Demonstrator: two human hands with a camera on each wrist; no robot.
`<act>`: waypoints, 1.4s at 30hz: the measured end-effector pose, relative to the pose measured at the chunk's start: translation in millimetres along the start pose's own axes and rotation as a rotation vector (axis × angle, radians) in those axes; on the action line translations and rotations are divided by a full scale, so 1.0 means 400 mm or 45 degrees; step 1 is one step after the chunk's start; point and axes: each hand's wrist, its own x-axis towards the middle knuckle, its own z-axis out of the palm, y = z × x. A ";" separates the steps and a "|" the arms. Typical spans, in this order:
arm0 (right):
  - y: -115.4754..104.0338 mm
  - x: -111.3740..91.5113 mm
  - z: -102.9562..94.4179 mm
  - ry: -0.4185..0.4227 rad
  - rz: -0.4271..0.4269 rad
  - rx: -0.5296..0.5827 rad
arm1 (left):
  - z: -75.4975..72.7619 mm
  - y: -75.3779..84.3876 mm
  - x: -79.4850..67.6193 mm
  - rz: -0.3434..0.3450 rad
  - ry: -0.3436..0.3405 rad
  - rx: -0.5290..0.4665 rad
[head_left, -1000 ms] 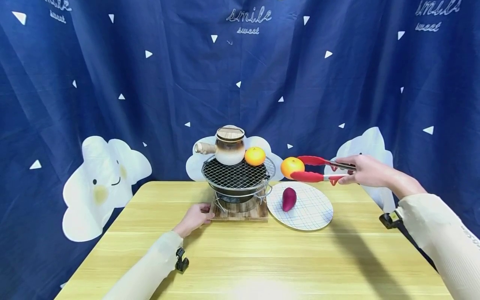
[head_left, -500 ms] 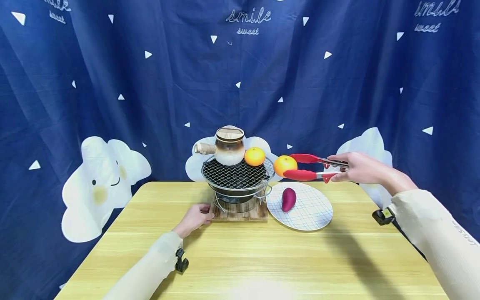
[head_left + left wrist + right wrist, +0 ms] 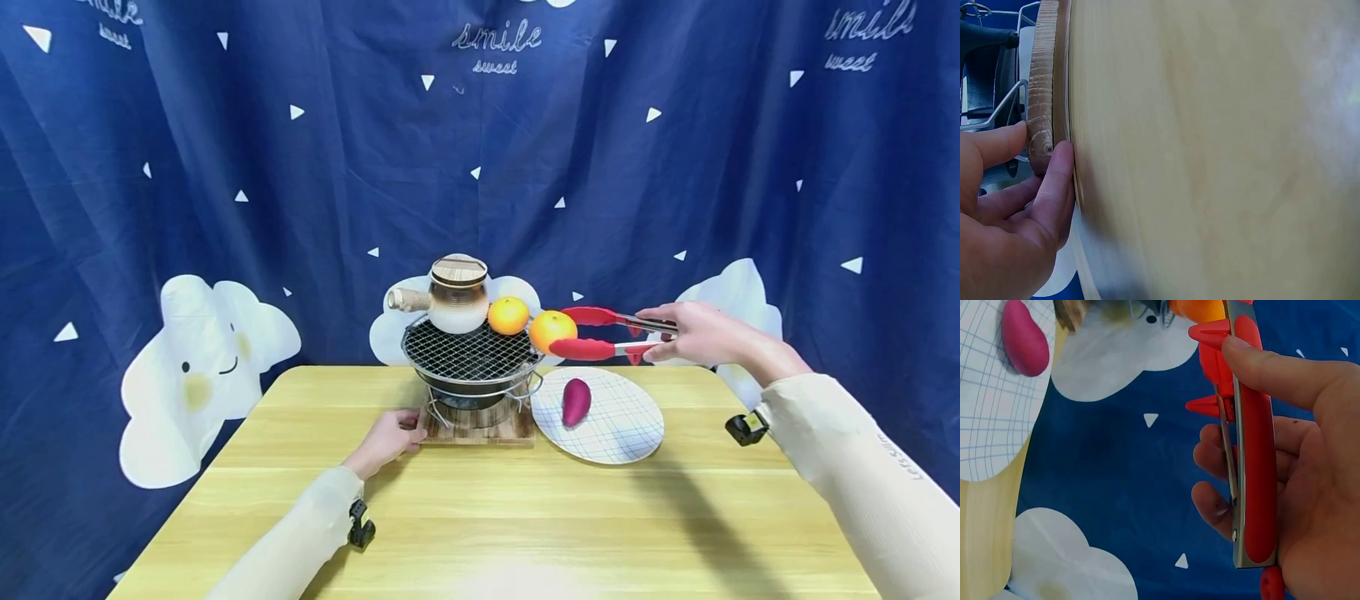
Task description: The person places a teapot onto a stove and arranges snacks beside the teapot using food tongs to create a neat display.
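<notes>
My right hand (image 3: pixel 701 335) grips red-and-metal tongs (image 3: pixel 1257 456), and an orange (image 3: pixel 552 332) sits between their red tips. That orange overlaps the right rim of a round grill (image 3: pixel 472 354) in the head view. A second orange (image 3: pixel 508 316) rests on the grill's mesh, beside a small lidded pot (image 3: pixel 459 304) with a side handle. With thumb above and fingers below, my left hand (image 3: pixel 1022 206) pinches the corner of the wooden base board (image 3: pixel 1041 94) under the grill.
A white plate (image 3: pixel 630 421) with blue grid lines stands right of the grill, bearing a purple, sweet-potato-like piece (image 3: pixel 576 402). The wooden table (image 3: pixel 465 517) ends at a dark blue curtain (image 3: pixel 337 167) behind.
My right hand has moved left with the tongs, bringing the orange from above the plate to the grill's right rim. The left hand has kept its place at the board.
</notes>
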 end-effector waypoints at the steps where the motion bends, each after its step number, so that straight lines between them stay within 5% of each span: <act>1: -0.004 0.003 0.003 -0.008 0.002 0.012 | -0.001 -0.002 -0.002 -0.002 -0.003 0.007; 13: -0.039 0.036 0.031 -0.025 -0.038 0.054 | 0.005 -0.013 -0.019 -0.025 0.008 -0.015; 42: -0.121 0.124 0.046 -0.032 -0.135 0.023 | 0.004 0.009 0.005 -0.042 0.017 0.011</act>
